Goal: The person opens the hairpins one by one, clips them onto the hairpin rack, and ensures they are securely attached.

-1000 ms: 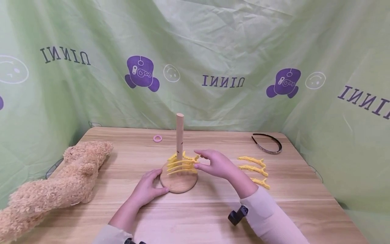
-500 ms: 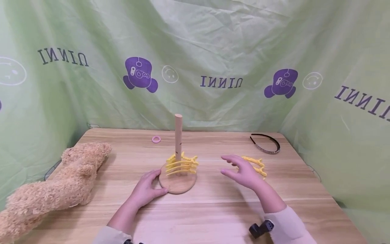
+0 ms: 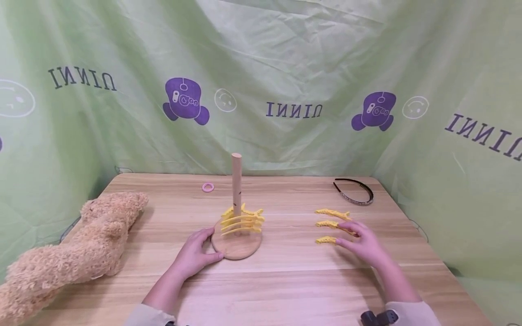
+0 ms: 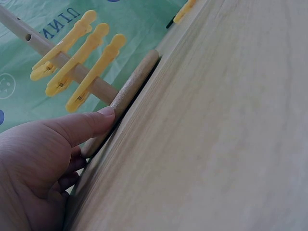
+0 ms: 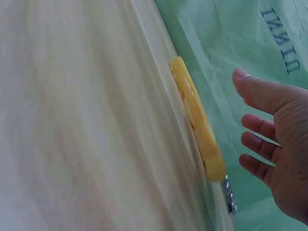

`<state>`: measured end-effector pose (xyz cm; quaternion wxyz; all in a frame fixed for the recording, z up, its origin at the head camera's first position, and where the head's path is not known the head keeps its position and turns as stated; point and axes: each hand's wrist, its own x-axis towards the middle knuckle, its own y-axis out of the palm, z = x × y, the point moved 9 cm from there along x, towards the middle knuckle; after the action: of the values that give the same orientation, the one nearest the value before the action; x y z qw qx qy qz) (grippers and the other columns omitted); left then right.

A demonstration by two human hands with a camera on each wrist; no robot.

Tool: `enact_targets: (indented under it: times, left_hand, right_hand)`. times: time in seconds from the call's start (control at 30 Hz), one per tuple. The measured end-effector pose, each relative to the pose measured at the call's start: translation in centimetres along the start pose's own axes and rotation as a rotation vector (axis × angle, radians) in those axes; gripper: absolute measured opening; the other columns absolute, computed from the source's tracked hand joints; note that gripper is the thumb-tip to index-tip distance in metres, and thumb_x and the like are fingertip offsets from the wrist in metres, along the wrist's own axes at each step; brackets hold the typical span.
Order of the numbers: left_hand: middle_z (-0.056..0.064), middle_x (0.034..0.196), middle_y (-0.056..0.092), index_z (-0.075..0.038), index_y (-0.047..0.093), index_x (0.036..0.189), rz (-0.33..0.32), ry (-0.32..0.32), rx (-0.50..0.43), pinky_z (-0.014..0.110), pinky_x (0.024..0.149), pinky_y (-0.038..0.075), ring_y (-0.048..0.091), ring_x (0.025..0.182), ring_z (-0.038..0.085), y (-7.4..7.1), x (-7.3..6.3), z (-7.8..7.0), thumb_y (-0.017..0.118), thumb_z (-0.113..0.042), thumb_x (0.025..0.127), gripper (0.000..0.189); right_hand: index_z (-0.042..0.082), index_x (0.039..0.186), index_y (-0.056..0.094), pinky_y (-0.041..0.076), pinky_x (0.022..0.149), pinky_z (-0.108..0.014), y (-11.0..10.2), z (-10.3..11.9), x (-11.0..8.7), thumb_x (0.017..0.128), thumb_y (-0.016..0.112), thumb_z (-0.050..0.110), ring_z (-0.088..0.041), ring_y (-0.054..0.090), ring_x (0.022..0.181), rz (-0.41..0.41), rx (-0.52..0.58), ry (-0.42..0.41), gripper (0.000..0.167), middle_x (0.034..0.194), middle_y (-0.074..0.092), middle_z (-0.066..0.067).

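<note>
My left hand (image 3: pixel 196 254) holds the round base (image 3: pixel 236 250) of a wooden stand at its left side; in the left wrist view the thumb lies on the base's edge (image 4: pixel 137 79), with curled fingers lower down. Yellow alligator hair clips (image 3: pixel 242 222) are fastened across the lower part of the upright post (image 3: pixel 236 181). To the right, three loose hair clips (image 3: pixel 326 223) lie in a column. Over the nearer two hovers my right hand (image 3: pixel 364 244), thumb and fingers spread. The right wrist view has a gap between that hand and a clip (image 5: pixel 198 122).
A curly tan plush piece (image 3: pixel 94 240) lies along the table's left side. Toward the back are a small pink ring (image 3: pixel 203 187) and, at right, a black headband (image 3: pixel 356 202) with a glittery band. Green printed cloth (image 3: pixel 253 136) hangs around the table.
The right hand has left the clips on the post and moved right to the loose ones. My left hand keeps its hold on the base.
</note>
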<state>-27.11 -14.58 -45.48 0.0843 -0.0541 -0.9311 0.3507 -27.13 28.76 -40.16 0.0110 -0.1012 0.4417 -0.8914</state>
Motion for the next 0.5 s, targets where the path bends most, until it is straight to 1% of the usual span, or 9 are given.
enact_targets:
  times: [0.17,0.27,0.33,0.4,0.5]
  left_hand:
    - [0.026,0.140,0.052,0.007,0.049,0.137,0.001,-0.003,-0.001,0.059,0.114,0.032,0.041,0.135,0.046,0.0,-0.1,0.1,0.084,-0.031,0.074,0.082]
    - [0.027,0.140,0.052,0.007,0.049,0.137,0.001,0.002,0.005,0.060,0.114,0.032,0.042,0.135,0.046,0.1,0.0,0.1,0.084,-0.031,0.074,0.082]
    - [0.027,0.140,0.052,0.007,0.049,0.137,-0.001,0.003,0.004,0.060,0.114,0.032,0.042,0.134,0.046,0.1,0.1,0.2,0.085,-0.030,0.073,0.082]
    - [0.026,0.140,0.052,0.007,0.049,0.137,0.002,0.000,0.005,0.059,0.114,0.032,0.041,0.135,0.046,0.1,0.2,0.3,0.085,-0.030,0.074,0.082]
    - [0.026,0.141,0.051,0.007,0.049,0.138,0.007,-0.005,0.002,0.059,0.115,0.031,0.041,0.136,0.045,0.2,0.3,0.4,0.084,-0.030,0.074,0.082]
  right_hand:
    - [0.003,0.127,0.062,0.048,0.095,-0.061,-0.2,-2.4,-0.7,0.084,0.076,0.030,-0.044,0.056,0.114,0.049,0.000,0.071,0.052,0.132,0.056,-0.024]
    - [0.003,0.127,0.061,0.050,0.092,-0.059,-0.3,-3.3,-1.1,0.082,0.077,0.031,-0.041,0.059,0.108,0.071,-0.003,0.104,0.055,0.127,0.059,-0.025]
    - [0.003,0.127,0.062,0.051,0.091,-0.055,-0.3,-3.8,-1.3,0.080,0.079,0.031,-0.036,0.060,0.105,0.076,-0.014,0.115,0.056,0.121,0.062,-0.023]
    - [0.003,0.126,0.063,0.050,0.090,-0.054,-0.3,-4.1,-1.4,0.079,0.080,0.030,-0.034,0.060,0.103,0.080,-0.034,0.113,0.057,0.118,0.063,-0.023]
    - [0.002,0.126,0.063,0.049,0.092,-0.054,-0.2,-4.4,-1.4,0.078,0.081,0.027,-0.035,0.060,0.106,0.081,-0.043,0.100,0.057,0.119,0.064,-0.023]
